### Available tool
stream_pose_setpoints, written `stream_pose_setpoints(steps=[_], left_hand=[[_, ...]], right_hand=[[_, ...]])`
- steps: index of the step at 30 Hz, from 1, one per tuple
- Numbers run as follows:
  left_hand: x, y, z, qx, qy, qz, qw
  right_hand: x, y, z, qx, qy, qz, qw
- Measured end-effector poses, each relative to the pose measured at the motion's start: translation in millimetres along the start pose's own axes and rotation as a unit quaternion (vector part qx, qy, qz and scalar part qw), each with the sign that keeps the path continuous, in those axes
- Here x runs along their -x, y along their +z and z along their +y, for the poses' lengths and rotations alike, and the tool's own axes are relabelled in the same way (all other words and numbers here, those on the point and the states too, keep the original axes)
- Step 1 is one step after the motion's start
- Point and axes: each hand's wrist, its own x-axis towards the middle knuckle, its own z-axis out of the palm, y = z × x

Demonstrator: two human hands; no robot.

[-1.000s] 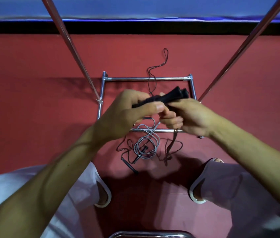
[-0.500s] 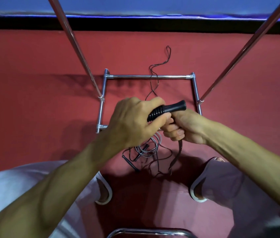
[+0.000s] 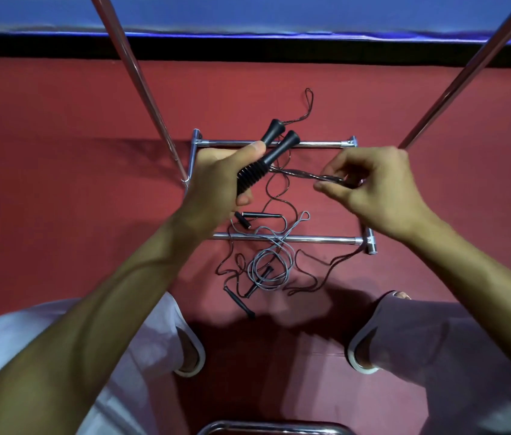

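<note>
The fingers (image 3: 326, 187) of the right hand (image 3: 382, 193) pinch a bunch of dark cord (image 3: 298, 174), which runs taut to the left hand (image 3: 216, 183). That hand's fingers curl round two black ribbed handles (image 3: 268, 153) held side by side, flared ends pointing far. Both hands are above the red floor (image 3: 59, 171). Below them, more of the dark cord trails over a chrome frame (image 3: 310, 238). A coiled grey rope (image 3: 271, 262) lies there too, near the person's feet.
</note>
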Motion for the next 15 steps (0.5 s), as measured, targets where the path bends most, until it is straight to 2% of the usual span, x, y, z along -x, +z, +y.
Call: stream_pose_setpoints(steps=[2, 3, 5, 6, 7, 8, 9, 10, 11, 12, 15], left_hand=[[-1, -3, 0, 0.025, -0.046, -0.018, 0.999], [-2, -4, 0, 0.033, -0.061, -0.025, 0.997], [-4, -5, 1, 0.042, -0.070, -0.030, 0.996], [-4, -5, 2, 0.039, -0.061, -0.030, 0.997], [-3, -5, 4, 0.029, -0.047, -0.029, 0.998], [-3, -4, 4, 0.014, -0.031, -0.027, 0.999], [-2, -2, 4, -0.005, -0.014, -0.024, 1.000], [-1, -1, 4, -0.024, 0.006, -0.020, 0.999], [0, 1, 4, -0.043, 0.024, -0.016, 0.999], [0, 1, 5, -0.055, 0.036, -0.014, 0.998], [0, 0, 5, -0.053, 0.027, -0.020, 0.998]], right_hand=[[0, -8, 0, 0.050, -0.061, 0.018, 0.997], [-1, -12, 0, 0.048, -0.068, 0.001, 0.997], [-2, -17, -4, -0.052, 0.005, -0.089, 0.995], [-4, -20, -8, -0.153, 0.090, -0.143, 0.974], [-7, -22, -11, -0.269, 0.197, -0.193, 0.923], [-9, -23, -14, -0.366, 0.297, -0.220, 0.854], [-10, -24, -14, -0.428, 0.361, -0.225, 0.797], [-11, -25, -13, -0.455, 0.387, -0.226, 0.770], [-11, -25, -11, -0.450, 0.379, -0.228, 0.776], [-11, -24, -11, -0.415, 0.345, -0.229, 0.810], [-5, -19, -11, -0.259, 0.172, -0.175, 0.934]])
